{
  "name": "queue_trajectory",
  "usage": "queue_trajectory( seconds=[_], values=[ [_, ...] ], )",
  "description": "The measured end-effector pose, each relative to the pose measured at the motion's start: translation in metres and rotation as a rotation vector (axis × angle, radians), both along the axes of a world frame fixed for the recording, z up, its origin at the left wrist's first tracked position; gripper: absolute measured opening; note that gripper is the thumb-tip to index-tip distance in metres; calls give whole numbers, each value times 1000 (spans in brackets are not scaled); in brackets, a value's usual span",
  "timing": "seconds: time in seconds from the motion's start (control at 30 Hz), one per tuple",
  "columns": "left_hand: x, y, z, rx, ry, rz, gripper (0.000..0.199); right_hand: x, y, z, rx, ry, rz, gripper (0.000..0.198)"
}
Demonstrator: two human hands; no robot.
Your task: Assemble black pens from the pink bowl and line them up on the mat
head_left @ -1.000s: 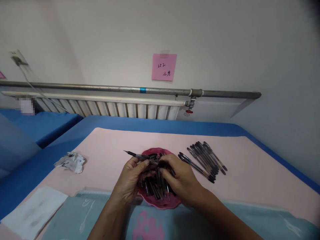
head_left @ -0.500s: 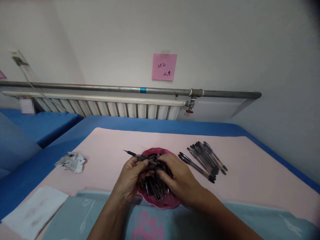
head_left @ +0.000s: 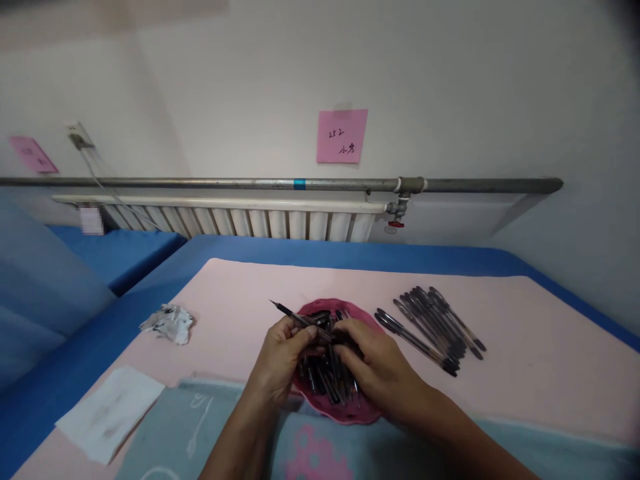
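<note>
A dark gel pen (head_left: pixel 296 317), uncapped, points its thin tip up and to the left. My left hand (head_left: pixel 284 353) is closed around its middle, thumb on top. At the pen's rear end my right hand (head_left: pixel 375 360) is closed too, with thumb and forefinger pinched there; exactly what lies between those fingertips is partly hidden. Both hands are over a pink scalloped basket (head_left: pixel 350 419). Inside it lies a jumble of dark pens and pen parts (head_left: pixel 327 383). To the right, several capped black pens (head_left: pixel 430 323) lie side by side on the pink mat.
The pink mat (head_left: pixel 260 287) covers a blue surface (head_left: pixel 300 249). At left are a crumpled, stained tissue (head_left: pixel 171 324) and a smudged white sheet (head_left: pixel 111 412). A grey-blue cloth (head_left: pixel 210 413) lies along the near edge. Behind stand a radiator (head_left: pixel 280 223) and a pipe (head_left: pixel 240 183).
The whole view has shifted, so everything appears farther right. Both hands keep hold of the pen over the basket, with little change in their pose.
</note>
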State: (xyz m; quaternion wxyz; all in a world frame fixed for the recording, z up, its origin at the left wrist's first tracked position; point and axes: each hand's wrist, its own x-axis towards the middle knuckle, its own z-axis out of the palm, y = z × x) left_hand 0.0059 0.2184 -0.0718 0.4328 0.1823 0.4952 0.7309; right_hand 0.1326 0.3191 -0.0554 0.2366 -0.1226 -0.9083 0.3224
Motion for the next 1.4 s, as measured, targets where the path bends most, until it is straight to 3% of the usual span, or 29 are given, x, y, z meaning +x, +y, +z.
queue_trajectory(
  seconds=[0.17,0.27,0.4,0.47,0.63,0.87,0.97,1.2,1.4],
  values=[
    [1,0,3,-15,-52,24,19,-1,5,6,-89,-40,-8,13],
    [1,1,5,-29,-93,52,14,4,20,15,-116,-8,-132,12],
    [2,-1,7,-13,-133,-2,8,14,47,18,-50,-22,-268,12],
    [2,-3,9,-16,-111,-31,6,18,57,15,21,-118,-239,13],
    [1,-5,17,-85,-45,16,30,24,62,15,136,-316,-169,17],
    [-6,-6,18,-81,-23,84,28,25,52,21,157,-295,-31,19],
    [-9,-6,16,-72,-31,126,27,17,43,14,237,-242,-34,20],
    [-8,-3,12,-73,-44,168,26,-12,28,-15,482,-262,146,23],
    [-8,-2,10,-67,-49,166,27,-24,28,-24,625,-363,77,17]
  ],
)
